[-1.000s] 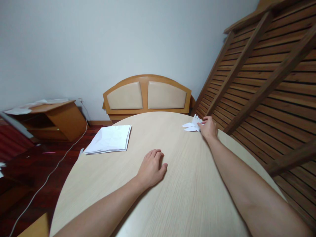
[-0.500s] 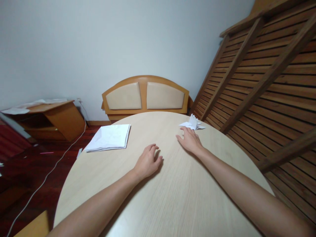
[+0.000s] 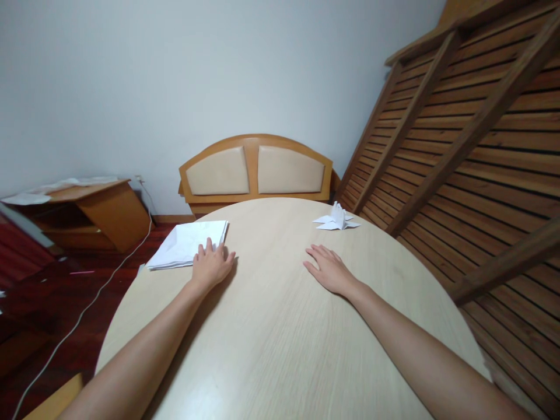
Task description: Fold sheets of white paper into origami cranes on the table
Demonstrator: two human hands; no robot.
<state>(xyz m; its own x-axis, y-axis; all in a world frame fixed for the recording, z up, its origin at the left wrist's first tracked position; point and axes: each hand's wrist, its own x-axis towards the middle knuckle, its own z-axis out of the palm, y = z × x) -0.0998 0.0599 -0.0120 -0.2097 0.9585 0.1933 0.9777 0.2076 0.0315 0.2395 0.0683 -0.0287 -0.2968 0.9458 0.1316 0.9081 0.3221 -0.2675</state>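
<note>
My left hand (image 3: 210, 265) is over the near right corner of a stack of white paper (image 3: 177, 245), its fingers spread; whether it touches the top sheet I cannot tell. Across the table, my right hand (image 3: 328, 269) is open above the wood with nothing in it. Beyond that hand, close to the far right edge, stands a folded white paper piece (image 3: 336, 217) with flat points at its sides and upright points in the middle. The hand and the folded piece are apart.
Both hands are over a round light-wood table (image 3: 280, 350). Behind it stands a padded headboard (image 3: 251, 169) by the wall. Wooden slats (image 3: 472, 134) lean on the right. A low cabinet (image 3: 105, 216) and a white cable (image 3: 94, 297) are to the left.
My left hand has moved left and forward from the middle of the table to the paper stack, its fingers spreading. My right hand has drawn back from the folded paper piece.
</note>
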